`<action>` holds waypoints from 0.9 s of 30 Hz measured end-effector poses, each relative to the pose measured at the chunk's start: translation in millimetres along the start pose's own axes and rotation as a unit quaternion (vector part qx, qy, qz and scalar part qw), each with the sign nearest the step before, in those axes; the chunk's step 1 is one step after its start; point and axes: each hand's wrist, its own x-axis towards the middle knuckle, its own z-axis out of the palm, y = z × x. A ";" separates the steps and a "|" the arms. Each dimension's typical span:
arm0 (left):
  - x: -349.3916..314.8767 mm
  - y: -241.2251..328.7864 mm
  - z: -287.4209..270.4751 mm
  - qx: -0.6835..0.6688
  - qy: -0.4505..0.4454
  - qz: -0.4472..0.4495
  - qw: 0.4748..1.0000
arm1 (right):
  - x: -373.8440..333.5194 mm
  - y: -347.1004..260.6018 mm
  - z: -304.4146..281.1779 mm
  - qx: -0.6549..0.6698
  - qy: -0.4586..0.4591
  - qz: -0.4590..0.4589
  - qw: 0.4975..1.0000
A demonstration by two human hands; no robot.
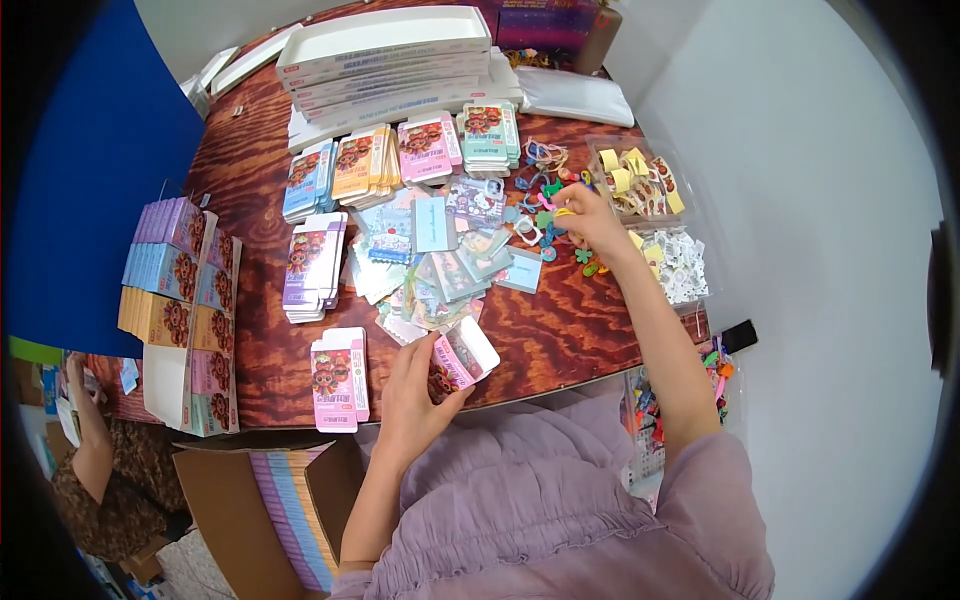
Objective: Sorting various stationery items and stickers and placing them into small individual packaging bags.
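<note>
Pink carton (pixel 462 366), open, sits at the near edge of the table (pixel 560 345), and the left hand (pixel 408 388) has it: thumb on the near side, fingers on the far side, a firm-looking pinch. It lies just right of that palm, tilted, white inside showing to the right, away from the grip, so the mouth looks unblocked.

Across to the far right, the right hand (pixel 592 226) is down among the small coloured trinkets (pixel 549 240), fingertips drawn together by something yellow; whether they grip it, I can't tell from here.

Now, the dangers! Squeeze that thin card too hard and the walls could buckle, narrowing the mouth. Slacken, and so near the edge it might tip over. Over on the right, those trinkets lie so close together that one pinch could drag out two, or scatter a few onto the sleeved cards (pixel 432 225) at left.
</note>
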 end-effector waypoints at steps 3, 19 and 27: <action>-2.9 -0.9 3.8 -0.009 0.003 0.002 1.000 | 14.1 22.6 15.4 -0.177 0.010 -0.021 0.984; -2.0 5.2 -1.8 0.003 0.026 -0.015 1.000 | -25.9 -12.3 34.2 -0.173 0.035 -0.147 0.973; -0.5 6.7 10.4 -0.035 0.021 -0.017 0.999 | -101.5 -54.6 95.9 -0.127 -0.171 -0.069 0.975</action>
